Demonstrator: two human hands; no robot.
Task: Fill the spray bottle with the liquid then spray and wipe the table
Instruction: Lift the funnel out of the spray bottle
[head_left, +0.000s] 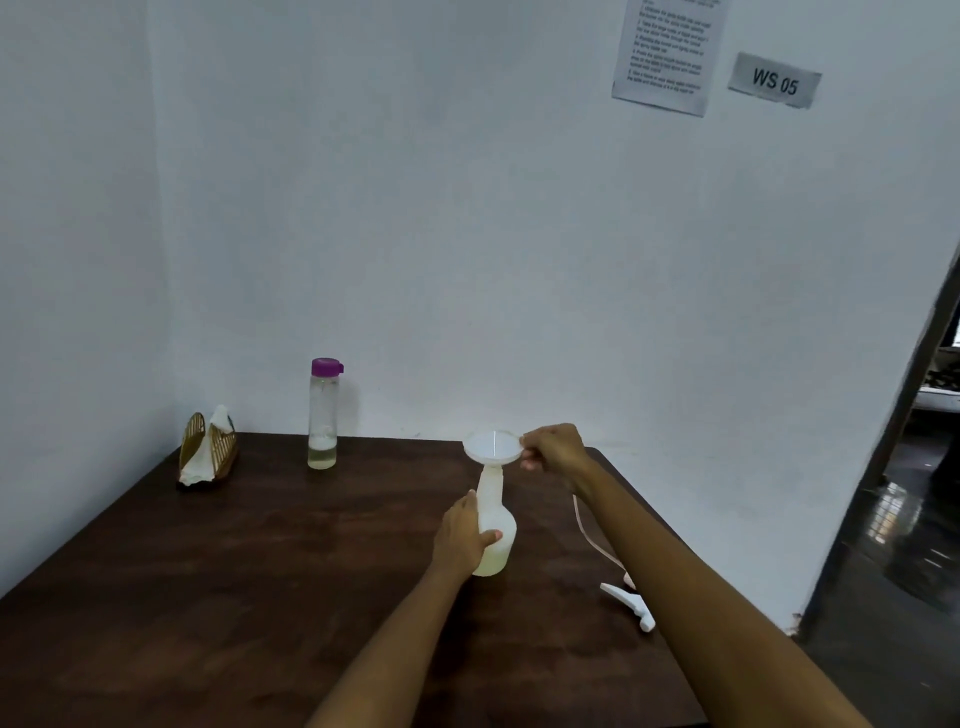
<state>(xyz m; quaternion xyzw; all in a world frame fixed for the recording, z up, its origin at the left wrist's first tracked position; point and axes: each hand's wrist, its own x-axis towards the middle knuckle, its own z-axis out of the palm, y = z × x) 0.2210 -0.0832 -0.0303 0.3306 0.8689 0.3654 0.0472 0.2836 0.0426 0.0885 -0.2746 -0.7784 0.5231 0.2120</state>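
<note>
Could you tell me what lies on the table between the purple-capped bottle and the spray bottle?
Nothing: in the head view, the table is bare between the purple-capped bottle and the spray bottle, which the left hand holds.

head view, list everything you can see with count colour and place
table: 1, dark brown wood, fills the foreground
spray bottle: 1, white, table centre, uncapped
funnel: 1, white, sitting in the spray bottle's neck
spray head: 1, white with tube, lying on the table at right
water bottle: 1, clear with purple cap, back of table, little liquid left
napkin holder: 1, gold with white napkins, back left corner
paper sheet: 1, white, on wall
sign: 1, grey, "WS 05", on wall
left hand: 1, gripping the spray bottle
right hand: 1, pinching the funnel rim
</note>
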